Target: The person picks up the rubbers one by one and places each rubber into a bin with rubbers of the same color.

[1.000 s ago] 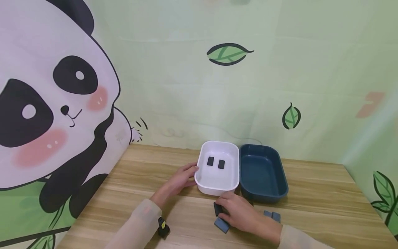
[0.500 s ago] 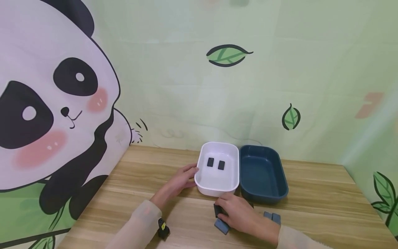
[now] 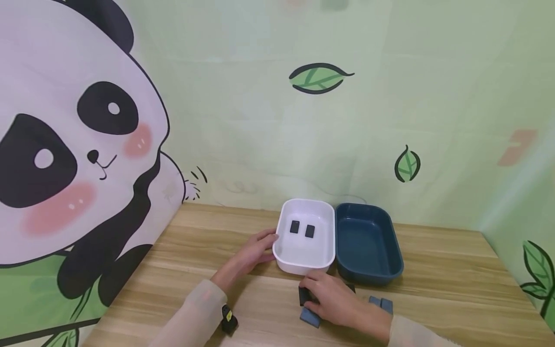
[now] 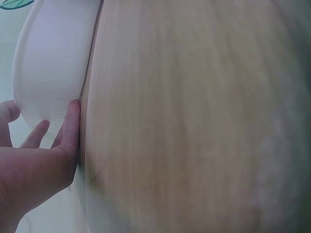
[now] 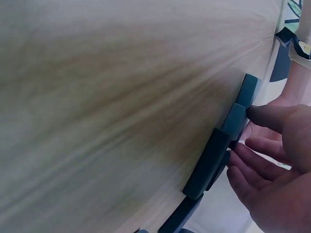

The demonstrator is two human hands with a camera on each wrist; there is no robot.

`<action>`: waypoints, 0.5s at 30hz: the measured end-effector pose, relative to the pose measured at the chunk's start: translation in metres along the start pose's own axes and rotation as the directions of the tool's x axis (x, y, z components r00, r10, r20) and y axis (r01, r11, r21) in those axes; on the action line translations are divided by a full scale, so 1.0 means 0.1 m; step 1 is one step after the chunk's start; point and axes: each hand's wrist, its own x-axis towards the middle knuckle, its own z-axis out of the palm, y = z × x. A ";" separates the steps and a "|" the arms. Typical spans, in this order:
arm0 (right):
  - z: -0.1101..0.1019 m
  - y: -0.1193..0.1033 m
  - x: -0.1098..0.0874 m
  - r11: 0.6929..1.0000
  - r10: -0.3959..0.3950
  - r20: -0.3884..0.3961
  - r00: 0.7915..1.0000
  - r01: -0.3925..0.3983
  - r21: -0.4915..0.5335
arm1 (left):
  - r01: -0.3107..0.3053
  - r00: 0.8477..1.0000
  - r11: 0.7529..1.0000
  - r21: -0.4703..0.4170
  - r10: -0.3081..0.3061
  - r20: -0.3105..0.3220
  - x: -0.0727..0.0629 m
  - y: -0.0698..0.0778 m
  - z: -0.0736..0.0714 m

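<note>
My left hand [image 3: 256, 250] rests against the left side of a white basin [image 3: 303, 265], thumb at its rim; the left wrist view shows the fingers [image 4: 72, 124] fairly straight along the basin's wall. Two small black blocks [image 3: 295, 227] lie inside the basin. In front of it, my right hand [image 3: 331, 296] pinches another black rectangular block [image 3: 303, 296] between thumb and fingertips, close over the table. A blue-grey block [image 3: 310, 317] lies right beside the thumb. In the right wrist view, several dark blocks [image 5: 208, 162] stand in a row along the fingers, partly overlapping.
A dark blue basin [image 3: 368, 279] stands against the white one's right side. Two blue-grey blocks [image 3: 386, 305] lie behind the right wrist, and part of a black block [image 3: 351, 288] shows beyond the hand. A black wrist device [image 3: 229, 320] sits by the left sleeve.
The head view has drifted slightly. Both hands keep nearly the same places, the left at the white basin, the right at the black block.
</note>
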 end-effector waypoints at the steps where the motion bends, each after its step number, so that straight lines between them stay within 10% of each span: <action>1: 0.00 0.00 0.00 1.000 0.000 0.005 1.000 0.000 0.006 | 0.000 1.000 1.000 -0.002 0.000 -0.001 0.00 0.00 0.00; 15: -0.01 -0.03 -0.04 0.999 -0.035 -0.024 0.999 0.035 0.007 | -0.004 1.000 1.000 -0.025 0.004 -0.001 0.03 -0.04 -0.01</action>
